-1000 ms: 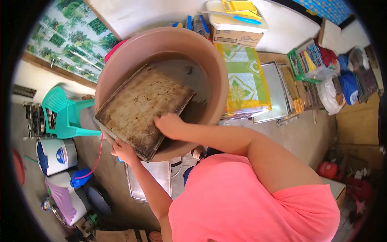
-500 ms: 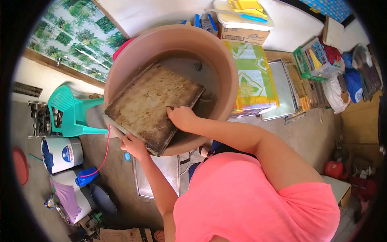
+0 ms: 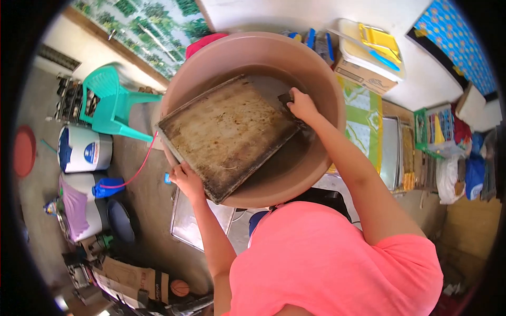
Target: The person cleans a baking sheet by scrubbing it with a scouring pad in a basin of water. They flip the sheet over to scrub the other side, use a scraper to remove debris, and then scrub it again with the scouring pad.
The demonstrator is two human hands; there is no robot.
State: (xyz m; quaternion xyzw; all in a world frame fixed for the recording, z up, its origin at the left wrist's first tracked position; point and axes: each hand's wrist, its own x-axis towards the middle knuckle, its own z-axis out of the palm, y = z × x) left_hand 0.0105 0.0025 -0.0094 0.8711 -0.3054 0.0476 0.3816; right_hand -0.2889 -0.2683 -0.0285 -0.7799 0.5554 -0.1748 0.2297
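Observation:
A grimy, brown-stained baking tray (image 3: 226, 134) lies tilted across a big brown plastic tub (image 3: 253, 45), its near-left corner over the rim. My left hand (image 3: 187, 180) is closed on the tray's left edge, close to the near corner. Inside the tub, past the tray's right corner, my right hand (image 3: 303, 106) pinches a small dark pad (image 3: 285, 99) just above the murky water (image 3: 269, 84). Its exact kind is hard to make out.
A green plastic chair (image 3: 113, 102) stands left of the tub. On the floor below lies a shiny metal tray (image 3: 196, 221). To the right are a patterned cloth-covered surface (image 3: 361, 124), a cardboard box (image 3: 363, 73) and more trays (image 3: 390, 152).
My right hand has moved off the tray's surface to the far right, and now holds the dark pad that lay in the water. My left hand keeps its hold. The view has turned.

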